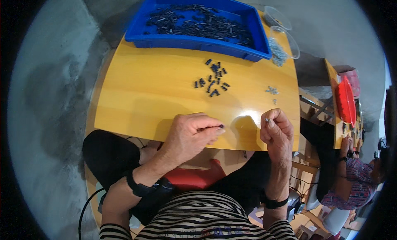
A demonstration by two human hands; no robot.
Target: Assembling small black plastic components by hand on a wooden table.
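Dark piece [221, 126] in the left hand [191, 131], pinched between thumb and forefinger above the near part of the yellow table [136, 91]. Pokes out only slightly past the fingertips; cannot tell its full shape. In the right hand [278, 126], well apart from the left, a small silvery piece [266, 120], nipped between thumb and forefinger. Beyond the hands, on bare tabletop, a loose scatter of dark pieces [214, 92], some touching, some apart. Near the right edge, a little group of silvery pieces [272, 90], with a single one just in front. Along the far side, a blue tray [198, 45], strewn with a great many more dark pieces. Just beside its right end, a clear tub [295, 50] of silvery pieces and, behind, a second clear tub [269, 12]; contents hard to make out. Around each wrist, a black band [138, 186].
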